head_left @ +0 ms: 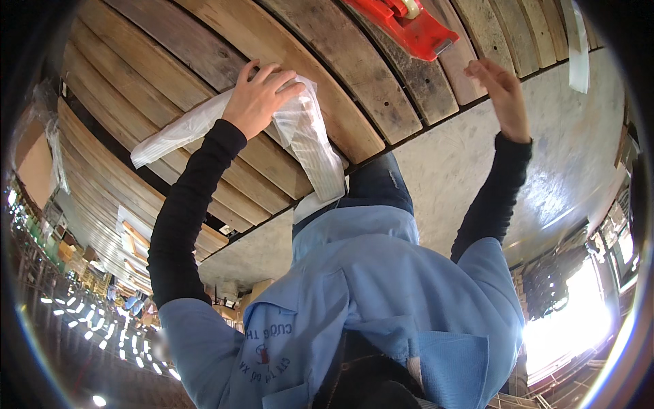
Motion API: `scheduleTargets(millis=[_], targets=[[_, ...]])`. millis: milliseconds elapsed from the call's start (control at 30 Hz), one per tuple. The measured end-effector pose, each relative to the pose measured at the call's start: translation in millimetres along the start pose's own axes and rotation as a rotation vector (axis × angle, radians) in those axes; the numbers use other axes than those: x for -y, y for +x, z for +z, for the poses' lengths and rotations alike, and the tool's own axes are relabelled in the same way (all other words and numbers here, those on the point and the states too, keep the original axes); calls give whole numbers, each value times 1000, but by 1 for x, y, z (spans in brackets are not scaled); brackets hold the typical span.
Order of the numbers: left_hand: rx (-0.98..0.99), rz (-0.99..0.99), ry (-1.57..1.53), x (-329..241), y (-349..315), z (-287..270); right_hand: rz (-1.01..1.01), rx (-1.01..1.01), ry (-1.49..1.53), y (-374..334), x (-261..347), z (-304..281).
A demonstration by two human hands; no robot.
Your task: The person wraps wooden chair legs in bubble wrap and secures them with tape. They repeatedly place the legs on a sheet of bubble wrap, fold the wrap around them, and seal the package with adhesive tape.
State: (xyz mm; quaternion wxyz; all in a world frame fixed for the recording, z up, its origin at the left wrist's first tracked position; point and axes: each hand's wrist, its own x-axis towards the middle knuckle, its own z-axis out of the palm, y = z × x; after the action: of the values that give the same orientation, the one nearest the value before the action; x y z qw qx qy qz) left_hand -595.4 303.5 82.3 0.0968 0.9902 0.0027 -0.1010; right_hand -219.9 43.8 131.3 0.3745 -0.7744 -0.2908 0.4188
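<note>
A white, translucent-wrapped piece bent in an L shape (310, 140) lies on the slatted wooden table, one arm reaching left and the other toward me. My left hand (257, 99) grips it over the bend, fingers curled across the wrapping; the palm side is hidden. To the right, my right hand (503, 92) is raised by the table's edge with its fingertips pinched together. Whatever is between those fingertips is too small to make out. Just beyond that hand sits a red tape dispenser (415, 34) with its cutting edge facing me, apart from the fingers.
Wooden slats (361, 75) with dark gaps form the tabletop. A white strip (578, 51) hangs over its edge at far right. Plastic-wrapped cardboard (37, 157) stands at far left. Grey floor (565, 136) lies on the right, with a bright opening behind.
</note>
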Motion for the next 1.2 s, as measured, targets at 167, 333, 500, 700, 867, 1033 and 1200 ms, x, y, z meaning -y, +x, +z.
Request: scheduleTargets(millis=[167, 333, 500, 700, 867, 1033, 1200], targets=[[-11, 19, -25, 2, 8, -3, 273, -104, 182, 5, -64, 59], [-11, -13, -37, -1, 0, -2, 303, -161, 398, -28, -68, 116], [-12, 19, -63, 0, 6, -10, 498, 114, 1065, -17, 15, 217], [-38, 33, -47, 3, 5, -10, 543, 187, 818, 8, 10, 275], [-44, 13, -108, 7, 6, -3, 543, 393, 526, 16, 1, 269], [45, 9, -23, -5, 19, -16, 509, 420, 256, -15, -20, 273], [66, 66, 100, -10, 25, -15, 267, 435, -141, -71, -48, 221]])
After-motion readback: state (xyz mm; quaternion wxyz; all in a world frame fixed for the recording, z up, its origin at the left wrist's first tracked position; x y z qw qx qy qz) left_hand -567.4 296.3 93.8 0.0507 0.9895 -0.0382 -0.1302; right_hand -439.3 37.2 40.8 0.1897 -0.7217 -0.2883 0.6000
